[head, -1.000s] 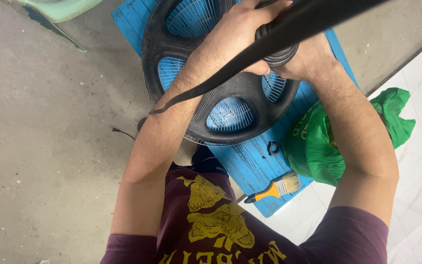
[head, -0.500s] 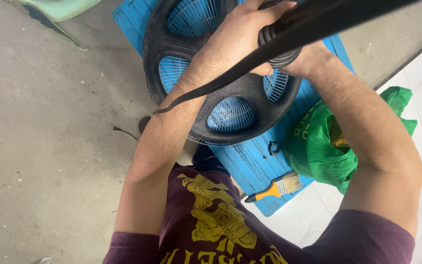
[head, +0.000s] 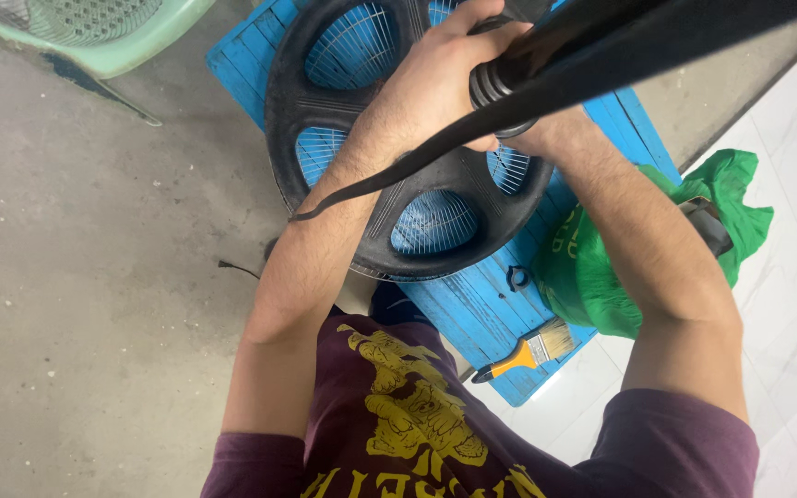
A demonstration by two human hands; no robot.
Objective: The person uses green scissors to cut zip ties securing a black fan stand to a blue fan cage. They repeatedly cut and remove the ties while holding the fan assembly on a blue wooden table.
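Since a moment ago we have barely shifted — both hands stay where they were on the black tube (head: 546,60), only the view has drawn closer, so the work sits at the same stage. Our left hand (head: 435,88) is closed over the tube's ribbed collar, fingers wrapped round it. The black fan guard (head: 325,120) lies beneath on the blue board (head: 472,314). Our right hand (head: 551,134) is mostly hidden — we cannot tell its grip. Further right sit a paintbrush (head: 528,355) and green bag (head: 592,277).
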